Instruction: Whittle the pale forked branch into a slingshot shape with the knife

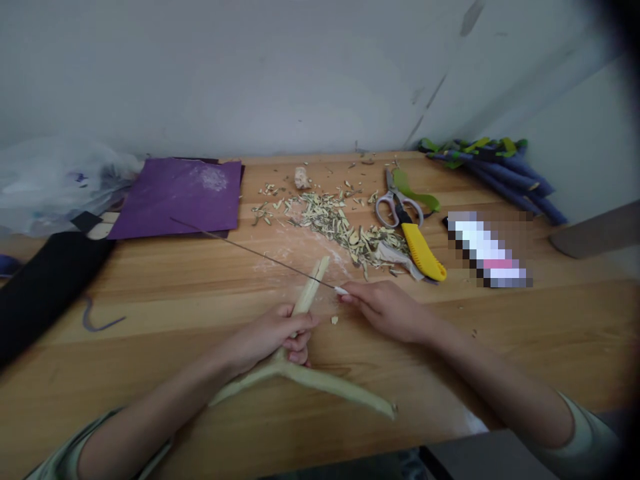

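I have my left hand (295,333) wrapped round the stem (311,293) of a peeled Y-shaped branch (283,368), over the near part of the counter (200,287). Its stem points forward and slightly right; the two prongs (345,385) splay back, one left, one right. My right hand (387,308) pinches the white grip (341,291) of a thin dark rod (250,251), slanting forward and left across the stem's far end. Beyond lie wood shavings (327,217), then scissors (389,183).

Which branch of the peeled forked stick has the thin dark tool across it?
The far-pointing branch, gripped by the left hand; the other two branches splay nearer the person, clear of the tool.
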Demonstrator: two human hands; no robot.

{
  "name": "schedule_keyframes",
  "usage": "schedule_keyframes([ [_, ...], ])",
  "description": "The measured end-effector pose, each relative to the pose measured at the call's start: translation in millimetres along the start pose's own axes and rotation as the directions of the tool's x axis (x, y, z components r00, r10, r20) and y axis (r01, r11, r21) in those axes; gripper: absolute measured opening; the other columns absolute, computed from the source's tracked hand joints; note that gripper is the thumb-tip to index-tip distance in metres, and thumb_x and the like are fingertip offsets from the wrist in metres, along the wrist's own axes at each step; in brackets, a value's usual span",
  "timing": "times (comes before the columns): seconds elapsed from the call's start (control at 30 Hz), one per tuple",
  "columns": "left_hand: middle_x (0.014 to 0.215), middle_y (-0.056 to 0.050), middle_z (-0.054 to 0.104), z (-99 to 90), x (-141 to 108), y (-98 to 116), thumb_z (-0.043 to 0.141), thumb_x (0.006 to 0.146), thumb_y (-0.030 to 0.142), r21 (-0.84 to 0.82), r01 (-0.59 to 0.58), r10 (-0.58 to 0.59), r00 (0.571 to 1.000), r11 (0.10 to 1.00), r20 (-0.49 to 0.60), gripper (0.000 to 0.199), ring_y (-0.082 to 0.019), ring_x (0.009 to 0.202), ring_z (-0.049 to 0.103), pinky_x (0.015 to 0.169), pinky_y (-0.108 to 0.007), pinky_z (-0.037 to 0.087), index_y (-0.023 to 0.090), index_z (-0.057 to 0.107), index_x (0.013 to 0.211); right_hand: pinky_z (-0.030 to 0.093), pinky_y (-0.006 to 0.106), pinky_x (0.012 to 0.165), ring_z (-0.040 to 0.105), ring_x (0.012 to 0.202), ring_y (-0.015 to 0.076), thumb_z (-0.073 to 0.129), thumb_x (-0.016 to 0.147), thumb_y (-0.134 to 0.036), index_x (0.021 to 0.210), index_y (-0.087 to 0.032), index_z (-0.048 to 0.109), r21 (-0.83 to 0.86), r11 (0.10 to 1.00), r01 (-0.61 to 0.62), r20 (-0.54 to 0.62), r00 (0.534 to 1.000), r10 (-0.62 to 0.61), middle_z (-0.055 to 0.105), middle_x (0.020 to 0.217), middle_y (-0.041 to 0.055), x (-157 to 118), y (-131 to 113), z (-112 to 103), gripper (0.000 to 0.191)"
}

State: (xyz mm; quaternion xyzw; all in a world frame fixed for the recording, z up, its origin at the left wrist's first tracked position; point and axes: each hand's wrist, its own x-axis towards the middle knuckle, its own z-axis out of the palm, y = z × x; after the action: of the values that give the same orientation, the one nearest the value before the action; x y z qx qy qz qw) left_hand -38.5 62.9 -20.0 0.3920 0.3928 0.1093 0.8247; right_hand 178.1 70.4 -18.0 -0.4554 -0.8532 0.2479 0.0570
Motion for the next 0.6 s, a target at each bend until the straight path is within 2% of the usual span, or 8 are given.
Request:
schedule_keyframes([
  [0.13,0.038,0.008,0.029,0.0,0.6,-1.7,0.047,0.078,0.039,-0.001,-0.016,0.016,1.0,1.0,0.017,0.043,-0.006,0.04,0.036,0.059,-0.026,0.041,0.019,0.033,0.044,0.03,0.025,0.051,0.056,0.058,0.0155,0.027,0.09,-0.027,0.088,-0.015,0.051,-0.268,0.963,-0.015,-0.012,1.0,0.013,0.063,0.068,0.006,1.7,-2.7,8.5,0.027],
  [0.23,0.036,0.008,0.027,1.9,3.6,-3.0,0.047,0.077,0.041,-0.007,-0.036,0.036,0.999,0.999,-0.02,0.044,-0.006,0.038,0.035,0.061,-0.028,0.044,0.019,0.032,0.043,0.023,0.025,0.046,0.055,0.053,0.0155,0.029,0.088,-0.021,0.09,-0.015,0.049,-0.386,0.922,-0.032,-0.033,0.999,0.021,0.064,0.066,0.006,4.5,-8.4,12.8,0.022],
  [0.33,0.034,0.009,0.028,6.6,8.4,-5.2,0.05,0.074,0.045,0.029,-0.058,0.061,0.993,0.998,-0.096,0.044,-0.005,0.035,0.035,0.059,-0.028,0.044,0.019,0.033,0.042,0.021,0.026,0.045,0.055,0.052,0.0158,0.03,0.086,-0.018,0.094,-0.015,0.049,-0.422,0.905,-0.061,-0.105,0.994,0.018,0.063,0.065,0.0054,7.2,-15.0,13.1,0.021],
  [0.47,0.036,0.01,0.031,14.1,11.9,-8.3,0.055,0.067,0.049,0.058,-0.076,0.088,0.967,0.995,-0.238,0.04,-0.005,0.035,0.036,0.055,-0.028,0.045,0.019,0.034,0.05,0.024,0.026,0.047,0.055,0.054,0.0151,0.032,0.085,-0.019,0.102,-0.015,0.05,-0.404,0.912,-0.07,-0.164,0.986,0.004,0.064,0.067,0.0046,6.4,-17.9,10.0,0.025],
  [0.6,0.038,0.011,0.034,15.7,10.8,-9.9,0.059,0.062,0.052,0.064,-0.071,0.085,0.964,0.995,-0.251,0.039,-0.007,0.037,0.039,0.052,-0.027,0.045,0.02,0.036,0.059,0.028,0.025,0.049,0.056,0.056,0.0138,0.031,0.088,-0.023,0.106,-0.015,0.051,-0.352,0.935,-0.046,-0.137,0.991,-0.003,0.066,0.07,0.0056,4.1,-13.7,8.8,0.028],
])
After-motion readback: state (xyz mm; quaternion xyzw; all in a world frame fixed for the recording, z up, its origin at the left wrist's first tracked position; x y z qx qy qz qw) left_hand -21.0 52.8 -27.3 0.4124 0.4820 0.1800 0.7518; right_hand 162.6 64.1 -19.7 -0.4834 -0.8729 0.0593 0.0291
